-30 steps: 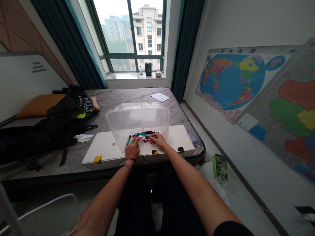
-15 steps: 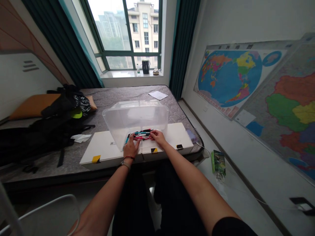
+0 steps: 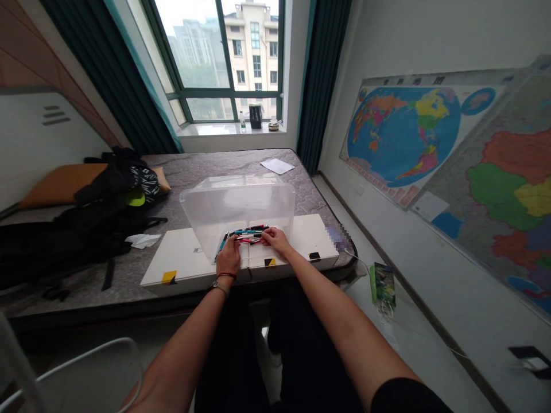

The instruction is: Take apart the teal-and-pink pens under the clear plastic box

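Head view, person seated at the bed's edge. A loose, crossed bundle of slim black, teal and red pens [image 3: 248,236] lies at lower centre, on a white flat cardboard panel [image 3: 185,258] marked with yellow-and-black tape [image 3: 169,277]. A clear rectangular plastic bin [image 3: 236,201] stands just behind and around the bundle; whether the pens sit inside its walls cannot be told.

Left hand [image 3: 228,258]: fingers curve down over the bundle's left end, partly closed. Right hand [image 3: 275,241]: fingers rest across the right end, less curled. Both touch the pens; whether either has a firm hold cannot be told.

Handling note: the barrels are round and crossed, so they probably roll easily. Even pressure from both hands should steady them better than a pinch at one end.

Surroundings: a grey quilted mattress [image 3: 241,163] carries the panel; a black backpack [image 3: 103,198] lies at left of frame.
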{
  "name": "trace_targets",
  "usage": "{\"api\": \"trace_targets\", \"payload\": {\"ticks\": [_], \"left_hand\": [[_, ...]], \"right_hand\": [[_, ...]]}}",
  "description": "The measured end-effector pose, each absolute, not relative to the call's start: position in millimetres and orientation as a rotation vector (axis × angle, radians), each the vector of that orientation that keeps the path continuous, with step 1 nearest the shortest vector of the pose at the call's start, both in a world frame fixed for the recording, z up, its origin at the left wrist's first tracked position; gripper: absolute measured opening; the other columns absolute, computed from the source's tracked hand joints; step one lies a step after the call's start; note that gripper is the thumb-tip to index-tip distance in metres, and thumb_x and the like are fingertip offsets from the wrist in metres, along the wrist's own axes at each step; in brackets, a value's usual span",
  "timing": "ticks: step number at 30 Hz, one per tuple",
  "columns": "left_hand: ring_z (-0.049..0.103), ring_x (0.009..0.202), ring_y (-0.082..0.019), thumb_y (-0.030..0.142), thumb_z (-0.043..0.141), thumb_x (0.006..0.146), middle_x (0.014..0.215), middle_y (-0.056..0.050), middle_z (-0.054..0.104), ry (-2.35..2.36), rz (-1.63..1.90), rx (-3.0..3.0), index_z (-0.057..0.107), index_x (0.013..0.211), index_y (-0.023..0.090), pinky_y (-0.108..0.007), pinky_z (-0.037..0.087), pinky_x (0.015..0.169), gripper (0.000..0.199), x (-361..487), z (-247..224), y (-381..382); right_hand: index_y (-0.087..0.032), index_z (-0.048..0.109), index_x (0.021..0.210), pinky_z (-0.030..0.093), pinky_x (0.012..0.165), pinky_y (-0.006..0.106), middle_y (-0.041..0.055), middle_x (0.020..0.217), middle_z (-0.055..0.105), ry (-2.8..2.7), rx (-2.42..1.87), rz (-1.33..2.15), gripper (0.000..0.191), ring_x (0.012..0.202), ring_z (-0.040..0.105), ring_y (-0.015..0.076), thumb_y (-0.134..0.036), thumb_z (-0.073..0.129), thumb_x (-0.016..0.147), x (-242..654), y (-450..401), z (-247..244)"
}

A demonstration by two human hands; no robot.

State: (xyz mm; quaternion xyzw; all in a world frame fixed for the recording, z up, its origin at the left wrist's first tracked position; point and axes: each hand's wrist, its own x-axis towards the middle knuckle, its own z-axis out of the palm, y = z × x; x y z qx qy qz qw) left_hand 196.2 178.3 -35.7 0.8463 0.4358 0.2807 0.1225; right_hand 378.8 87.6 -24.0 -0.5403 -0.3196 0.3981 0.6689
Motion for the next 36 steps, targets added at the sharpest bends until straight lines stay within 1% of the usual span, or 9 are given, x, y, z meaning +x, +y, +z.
{"api": "trace_targets", "payload": {"ticks": [4, 9, 12, 15, 19, 21, 23, 29, 36], "left_hand": [[0.066, 0.088, -0.022, 0.036, 0.035, 0.103, 0.111, -0.008, 0.071, 1.246, 0.847, 2.490, 0.055, 0.130, 0.024, -0.030, 0.046, 0.072, 0.036, 195.9, -34.7, 177.7], [0.066, 0.087, -0.022, 0.037, 0.034, 0.103, 0.111, -0.008, 0.071, 1.242, 0.844, 2.511, 0.054, 0.131, 0.024, -0.030, 0.045, 0.071, 0.036, 195.9, -37.2, 178.4], [0.066, 0.084, -0.022, 0.036, 0.034, 0.103, 0.109, -0.008, 0.071, 1.253, 0.841, 2.521, 0.054, 0.131, 0.024, -0.030, 0.043, 0.069, 0.036, 195.8, -38.9, 178.8], [0.065, 0.080, -0.022, 0.037, 0.034, 0.103, 0.104, -0.008, 0.071, 1.276, 0.817, 2.531, 0.053, 0.131, 0.024, -0.029, 0.042, 0.066, 0.036, 195.3, -38.7, 178.5], [0.064, 0.076, -0.022, 0.040, 0.033, 0.103, 0.095, -0.007, 0.071, 1.309, 0.761, 2.548, 0.054, 0.129, 0.024, -0.029, 0.039, 0.063, 0.037, 194.8, -35.5, 177.0], [0.064, 0.076, -0.022, 0.041, 0.033, 0.103, 0.094, -0.007, 0.070, 1.307, 0.743, 2.550, 0.054, 0.129, 0.024, -0.029, 0.039, 0.063, 0.038, 194.6, -33.6, 176.2], [0.064, 0.077, -0.021, 0.041, 0.033, 0.103, 0.094, -0.007, 0.070, 1.293, 0.735, 2.551, 0.054, 0.130, 0.024, -0.028, 0.039, 0.064, 0.038, 194.3, -32.2, 175.7], [0.063, 0.078, -0.022, 0.040, 0.033, 0.103, 0.097, -0.008, 0.070, 1.258, 0.745, 2.557, 0.055, 0.129, 0.024, -0.029, 0.039, 0.065, 0.038, 193.1, -29.6, 175.1], [0.064, 0.079, -0.022, 0.038, 0.035, 0.102, 0.094, -0.008, 0.070, 1.249, 0.694, 2.579, 0.056, 0.130, 0.024, -0.028, 0.039, 0.065, 0.037, 193.4, -27.1, 174.2]], "right_hand": [[-0.018, 0.057, 0.079, 0.053, 0.060, 0.024, 0.0019, 0.068, 0.069, -0.725, -1.285, 0.890, 0.042, 0.059, 0.063, 0.0119, -0.057, 0.071, 0.078, 379.3, 88.2, -24.0], [-0.018, 0.056, 0.072, 0.044, 0.048, 0.021, 0.0008, 0.059, 0.063, -0.788, -1.352, 0.856, 0.050, 0.048, 0.056, 0.0100, -0.067, 0.059, 0.084, 380.2, 90.5, -25.6], [-0.018, 0.055, 0.069, 0.039, 0.042, 0.020, 0.0003, 0.054, 0.060, -0.824, -1.377, 0.850, 0.053, 0.043, 0.051, 0.0095, -0.069, 0.056, 0.085, 380.3, 91.2, -25.4], [-0.018, 0.055, 0.070, 0.040, 0.042, 0.020, 0.0008, 0.054, 0.061, -0.839, -1.374, 0.878, 0.052, 0.042, 0.052, 0.0095, -0.068, 0.054, 0.086, 379.3, 90.9, -24.1], [-0.018, 0.056, 0.086, 0.050, 0.050, 0.022, 0.0003, 0.063, 0.066, -0.812, -1.334, 0.904, 0.039, 0.052, 0.061, 0.0118, -0.055, 0.068, 0.083, 376.7, 89.4, -22.5], [-0.019, 0.054, 0.099, 0.052, 0.053, 0.023, -0.0011, 0.066, 0.067, -0.789, -1.296, 0.894, 0.040, 0.056, 0.064, 0.0128, -0.049, 0.073, 0.080, 376.1, 88.4, -21.9], [-0.020, 0.053, 0.105, 0.054, 0.056, 0.024, -0.0015, 0.069, 0.068, -0.766, -1.261, 0.888, 0.043, 0.060, 0.066, 0.0134, -0.046, 0.074, 0.079, 376.5, 87.6, -21.2], [-0.018, 0.058, 0.085, 0.056, 0.065, 0.026, 0.0016, 0.071, 0.069, -0.732, -1.274, 0.919, 0.037, 0.064, 0.067, 0.0131, -0.048, 0.077, 0.075, 378.3, 87.3, -19.0], [-0.018, 0.056, 0.076, 0.047, 0.052, 0.022, -0.0017, 0.062, 0.063, -0.729, -1.362, 0.853, 0.042, 0.051, 0.056, 0.0095, -0.058, 0.069, 0.078, 377.7, 86.9, -18.1]]}}
